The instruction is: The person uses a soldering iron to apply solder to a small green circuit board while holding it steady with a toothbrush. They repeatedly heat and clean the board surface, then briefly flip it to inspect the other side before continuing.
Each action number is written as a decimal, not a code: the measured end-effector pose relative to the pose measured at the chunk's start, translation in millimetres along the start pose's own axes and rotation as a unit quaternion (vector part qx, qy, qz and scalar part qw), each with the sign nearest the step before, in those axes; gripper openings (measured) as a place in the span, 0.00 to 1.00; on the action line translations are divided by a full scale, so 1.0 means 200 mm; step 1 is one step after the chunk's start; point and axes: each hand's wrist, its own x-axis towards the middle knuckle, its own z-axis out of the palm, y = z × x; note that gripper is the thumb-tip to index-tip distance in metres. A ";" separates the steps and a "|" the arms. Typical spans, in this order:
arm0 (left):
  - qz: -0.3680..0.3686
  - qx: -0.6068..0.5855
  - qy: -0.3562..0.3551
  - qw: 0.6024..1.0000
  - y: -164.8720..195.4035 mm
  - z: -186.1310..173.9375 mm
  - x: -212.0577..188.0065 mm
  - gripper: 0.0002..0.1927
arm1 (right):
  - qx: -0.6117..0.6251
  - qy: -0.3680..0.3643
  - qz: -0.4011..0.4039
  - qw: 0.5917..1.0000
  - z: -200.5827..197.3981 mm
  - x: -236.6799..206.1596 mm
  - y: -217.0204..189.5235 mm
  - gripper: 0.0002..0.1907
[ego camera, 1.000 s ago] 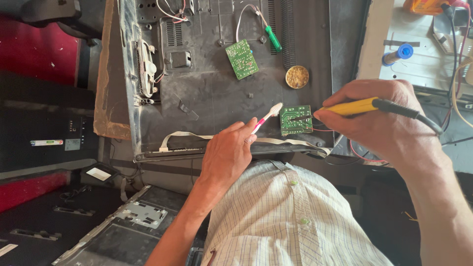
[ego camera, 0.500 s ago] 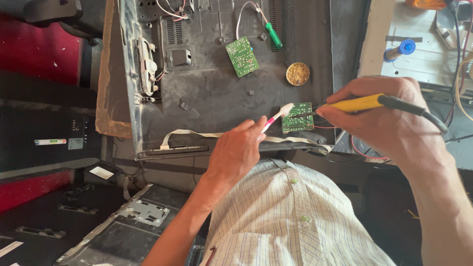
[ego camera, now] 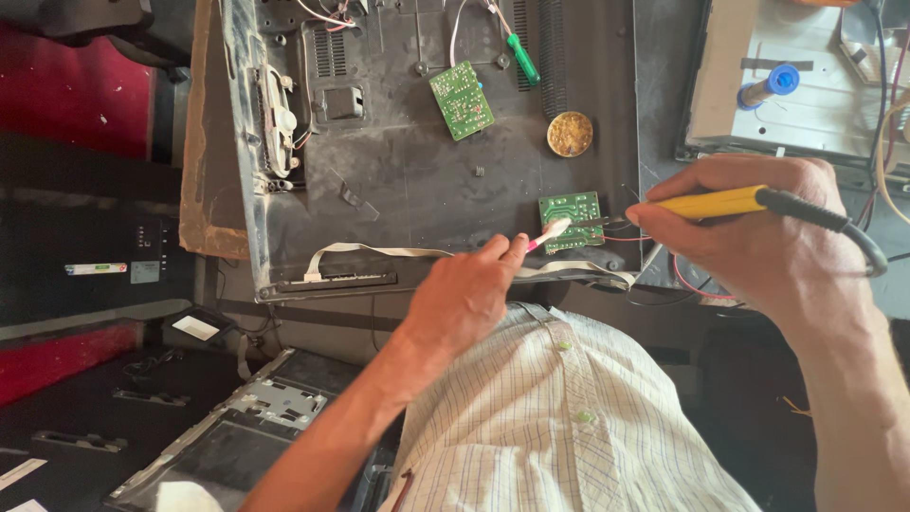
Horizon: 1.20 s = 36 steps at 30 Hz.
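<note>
Yellow-handled iron (ego camera: pixel 720 202) clamped in right hand (ego camera: pixel 758 242) fingers; left hand (ego camera: pixel 464 294) fingers pinch a brush (ego camera: pixel 550 232) touching the small green board (ego camera: pixel 572 221) on the dusty panel (ego camera: pixel 417 190). Risk: the board looks unclamped, so it may slide under brush or tip; the iron could scorch nearby red wires (ego camera: pixel 682 280).

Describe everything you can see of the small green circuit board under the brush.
The small green circuit board is a rectangle lying flat on the dusty dark panel, pale markings facing up. The left hand rests a toothbrush head on its left edge; the right hand aims a yellow-handled soldering iron at its right side, near red wires.
</note>
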 end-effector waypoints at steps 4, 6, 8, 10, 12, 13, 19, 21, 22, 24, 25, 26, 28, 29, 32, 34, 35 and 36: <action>0.001 0.048 -0.028 0.998 -0.02 -0.09 -0.01 0.26 | 0.011 -0.005 0.019 1.000 0.00 0.00 0.00 0.09; -0.014 0.056 -0.036 0.998 -0.01 -0.12 0.00 0.28 | 0.020 -0.014 0.050 0.998 0.00 0.00 0.00 0.09; 0.013 0.043 -0.001 0.999 0.01 -0.12 0.04 0.26 | 0.021 -0.010 0.042 0.999 0.00 0.00 -0.01 0.09; 0.017 0.046 0.012 0.999 0.02 -0.13 0.05 0.23 | 0.037 -0.019 0.068 0.997 0.00 0.00 -0.02 0.09; 0.008 0.052 0.005 0.999 0.03 -0.14 0.04 0.19 | 0.056 -0.036 0.135 0.989 0.00 -0.01 -0.03 0.08; 0.010 0.066 0.006 0.998 0.02 -0.14 0.03 0.19 | 0.056 -0.023 0.092 0.994 0.00 -0.01 -0.03 0.08; 0.001 0.086 0.027 0.996 0.04 -0.15 0.00 0.18 | 0.062 -0.017 0.045 0.997 0.04 0.00 -0.05 0.09; 0.002 0.093 0.008 0.996 0.06 -0.17 -0.01 0.18 | 0.065 -0.011 -0.005 0.998 0.03 0.00 -0.05 0.08; -0.039 0.110 -0.024 0.993 0.06 -0.20 -0.02 0.14 | 0.061 -0.013 0.006 0.998 0.03 0.00 -0.05 0.08; -0.122 0.146 -0.089 0.978 0.04 -0.26 -0.08 0.11 | 0.058 -0.016 0.027 0.998 0.03 0.00 -0.05 0.08; -0.117 0.132 -0.043 0.983 0.04 -0.28 -0.09 0.12 | 0.056 -0.011 0.022 0.998 0.03 0.00 -0.05 0.08; -0.114 0.118 0.000 0.986 0.02 -0.29 -0.12 0.18 | 0.057 -0.009 0.016 0.998 0.02 0.00 -0.05 0.08; -0.114 0.093 0.055 0.988 -0.01 -0.28 -0.12 0.27 | 0.058 -0.001 0.022 0.998 0.03 0.00 -0.07 0.08; -0.119 0.076 0.067 0.988 -0.02 -0.26 -0.10 0.27 | 0.053 -0.001 0.031 0.998 0.03 0.01 -0.07 0.08; -0.121 0.033 0.119 0.985 -0.03 -0.13 -0.05 0.23 | 0.063 -0.013 0.095 0.993 0.01 -0.02 -0.08 0.07; -0.108 0.019 0.158 0.981 -0.05 -0.04 0.00 0.23 | 0.070 0.003 0.105 0.992 0.01 -0.02 -0.08 0.07; -0.096 0.018 0.171 0.980 -0.06 0.00 0.03 0.25 | 0.071 0.024 0.094 0.993 0.01 -0.03 -0.08 0.08; -0.084 0.018 0.182 0.980 -0.07 0.03 0.05 0.27 | 0.072 0.044 0.084 0.993 0.01 -0.04 -0.08 0.09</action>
